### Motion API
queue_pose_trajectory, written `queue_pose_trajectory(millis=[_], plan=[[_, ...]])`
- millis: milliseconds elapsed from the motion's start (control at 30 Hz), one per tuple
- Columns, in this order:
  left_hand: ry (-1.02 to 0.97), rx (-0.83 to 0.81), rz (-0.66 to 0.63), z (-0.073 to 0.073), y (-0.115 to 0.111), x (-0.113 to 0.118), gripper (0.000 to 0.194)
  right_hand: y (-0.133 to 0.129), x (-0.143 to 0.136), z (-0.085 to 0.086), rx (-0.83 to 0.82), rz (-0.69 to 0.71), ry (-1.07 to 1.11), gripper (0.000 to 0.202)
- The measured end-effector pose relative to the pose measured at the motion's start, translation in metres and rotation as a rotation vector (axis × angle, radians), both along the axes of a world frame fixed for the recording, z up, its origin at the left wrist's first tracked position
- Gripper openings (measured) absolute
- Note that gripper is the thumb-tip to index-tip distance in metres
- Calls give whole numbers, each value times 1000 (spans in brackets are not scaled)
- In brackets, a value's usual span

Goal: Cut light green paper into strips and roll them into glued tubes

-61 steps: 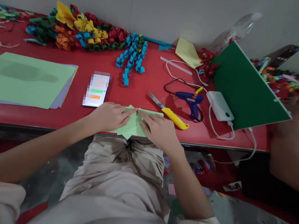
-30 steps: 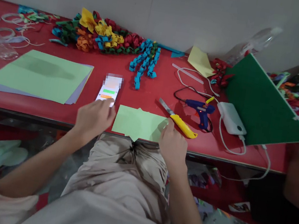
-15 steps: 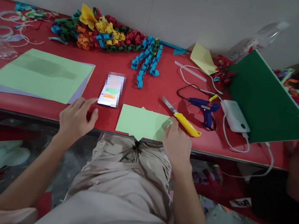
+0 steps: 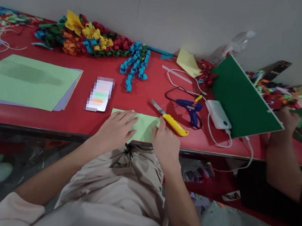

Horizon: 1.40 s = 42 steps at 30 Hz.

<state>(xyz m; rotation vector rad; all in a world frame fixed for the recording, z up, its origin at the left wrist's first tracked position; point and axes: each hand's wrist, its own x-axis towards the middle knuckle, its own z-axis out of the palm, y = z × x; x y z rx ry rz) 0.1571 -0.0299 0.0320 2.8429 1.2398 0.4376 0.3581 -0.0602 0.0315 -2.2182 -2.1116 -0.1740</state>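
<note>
A small light-green paper (image 4: 145,128) lies at the front edge of the red table. My left hand (image 4: 116,128) rests on its left part with the fingers spread. At the paper's right end is my right hand (image 4: 165,140), its fingers bent and close together; whether they pinch the paper is hidden. Just beyond my right hand lies a yellow cutter (image 4: 176,125) with its blade out. A phone (image 4: 100,95) with a lit screen is left of the paper.
Green and purple sheets (image 4: 27,80) lie at the left. Paper chains (image 4: 94,39) run along the wall. A blue glue gun (image 4: 191,108), a white power bank (image 4: 218,114) and a leaning green board (image 4: 244,101) are at the right, beyond which another person's hands (image 4: 290,119) hold green paper.
My left hand has moved right, from beside the phone onto the small green paper. My right hand stays at the paper's right end. The view has shifted right, showing more of the other person's hands.
</note>
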Motion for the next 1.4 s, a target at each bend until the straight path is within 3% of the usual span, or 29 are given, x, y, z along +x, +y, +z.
queue_pose_trajectory(millis=[167,367,467,533,633,733,867,967,1100,1400], plan=[[49,-82,18,9,24,3,23,-1,-1,-5,211,82,169,33],[150,-114,-22,32,49,8,36,-31,7,-19,427,29,432,32],[123,-144,-37,35,54,10,15,-51,6,-30,520,-59,529,30],[62,-189,-21,35,54,10,7,-61,1,-37,526,-82,561,30],[-34,-180,2,37,50,3,15,-65,-7,-46,418,26,558,31],[-131,-94,79,37,39,-26,20,-62,-10,-48,344,118,449,33],[-288,221,386,20,21,-88,23,-56,-4,-45,467,165,344,33],[-216,342,401,-4,8,-120,25,-51,-1,-43,627,185,389,28],[-107,284,423,-22,-3,-127,37,-48,0,-43,696,197,450,27],[-47,238,431,-22,-5,-126,32,-57,9,-54,690,148,488,25]])
